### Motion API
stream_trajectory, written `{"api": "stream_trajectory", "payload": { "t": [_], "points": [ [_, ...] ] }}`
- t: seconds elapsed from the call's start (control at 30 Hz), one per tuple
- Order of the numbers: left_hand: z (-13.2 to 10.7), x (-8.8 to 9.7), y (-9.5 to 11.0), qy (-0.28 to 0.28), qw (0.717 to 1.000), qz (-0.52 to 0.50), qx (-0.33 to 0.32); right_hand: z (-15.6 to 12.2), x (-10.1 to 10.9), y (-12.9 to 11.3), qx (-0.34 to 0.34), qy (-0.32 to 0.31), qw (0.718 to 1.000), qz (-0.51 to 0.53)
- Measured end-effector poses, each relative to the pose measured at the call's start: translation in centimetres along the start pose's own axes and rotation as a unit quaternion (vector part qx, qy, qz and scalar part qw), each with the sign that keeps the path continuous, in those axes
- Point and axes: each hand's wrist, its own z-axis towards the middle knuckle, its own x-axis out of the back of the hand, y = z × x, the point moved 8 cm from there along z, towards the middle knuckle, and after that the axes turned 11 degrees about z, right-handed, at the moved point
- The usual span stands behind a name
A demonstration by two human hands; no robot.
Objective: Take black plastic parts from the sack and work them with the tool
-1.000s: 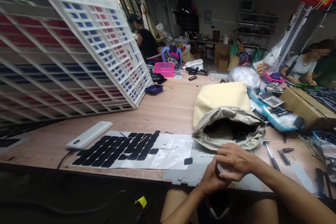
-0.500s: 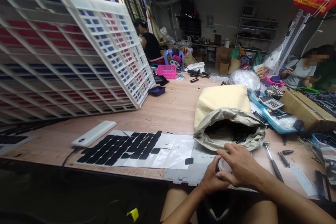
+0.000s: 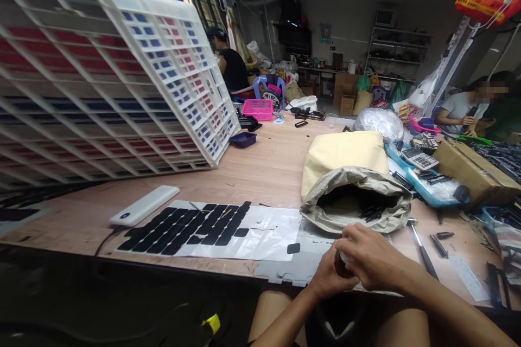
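Observation:
My left hand [image 3: 329, 277] is wrapped round a small round container [image 3: 342, 263], dark at the side with a pale top, held just off the table's front edge. My right hand [image 3: 368, 256] closes over the top of it, its fingers bent and hiding most of it. Right behind my hands lies an open-mouthed sack [image 3: 352, 222], yellowish with a grey rim and dark pieces inside. To the left is a white sheet [image 3: 264, 227] with rows of black rounded stickers, and one loose black sticker [image 3: 293, 249] sits near its right end.
A large white plastic crate [image 3: 163, 76] stands tilted on the left, near a white box-shaped device [image 3: 144, 206] with a cable. On the right are a hammer [image 3: 424, 252], a cardboard box [image 3: 480, 168], a blue basket [image 3: 439, 190] and a calculator [image 3: 419, 158]. Two people sit farther back.
My right hand has closed further over the top of the small container, covering its pale round top, and its fingers have curled in. My left hand stays about where it was.

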Motion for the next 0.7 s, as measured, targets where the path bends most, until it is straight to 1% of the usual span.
{"api": "stream_trajectory", "payload": {
  "t": [0.07,0.1,0.13,0.17,0.2,0.23,0.27,0.3,0.37,0.4,0.43,0.47,0.53,0.7],
  "points": [
    [0.0,-0.1,-0.2,-0.013,1.0,-0.005,-0.002,-0.9,1.2,0.4,0.014,0.063,0.996,0.06],
    [0.0,-0.2,-0.4,-0.02,1.0,-0.009,-0.002,-1.5,1.8,1.0,0.012,0.104,0.99,0.097],
    [0.0,-0.2,-0.5,-0.027,1.0,-0.011,-0.001,-2.3,2.2,2.1,0.001,0.151,0.979,0.136],
    [0.0,-0.2,-0.7,-0.031,0.999,-0.011,0.001,-3.1,2.4,3.6,-0.02,0.202,0.962,0.18],
    [-0.1,-0.1,-0.8,-0.031,1.0,-0.007,0.002,-4.1,2.2,5.4,-0.051,0.255,0.939,0.226],
    [-0.1,0.0,-0.9,-0.028,1.0,-0.002,0.003,-5.3,1.7,7.7,-0.094,0.309,0.906,0.274],
    [-0.2,0.1,-0.9,-0.024,1.0,0.001,0.002,-6.6,0.8,10.1,-0.142,0.361,0.86,0.33],
    [-0.2,0.1,-0.9,-0.022,1.0,0.0,0.001,-8.0,-0.4,12.4,-0.177,0.414,0.807,0.382],
    [-0.3,0.1,-0.8,-0.021,1.0,-0.017,-0.005,-10.2,-3.6,16.1,-0.212,0.478,0.712,0.468],
    [-0.3,0.0,-0.8,-0.023,0.999,-0.028,-0.009,-11.0,-5.1,17.5,-0.222,0.493,0.68,0.495],
    [-0.4,0.0,-0.7,-0.025,0.999,-0.038,-0.013,-11.6,-6.4,18.6,-0.234,0.503,0.659,0.507],
    [-0.4,0.0,-0.6,-0.027,0.999,-0.043,-0.015,-12.2,-7.4,19.4,-0.244,0.509,0.647,0.512],
    [-0.5,0.0,-0.7,-0.035,0.999,-0.037,-0.016,-12.8,-8.8,20.4,-0.257,0.511,0.641,0.512],
    [-0.4,0.2,-0.9,-0.061,0.998,0.008,-0.009,-13.9,-10.2,21.0,-0.277,0.505,0.654,0.49]
  ]
}}
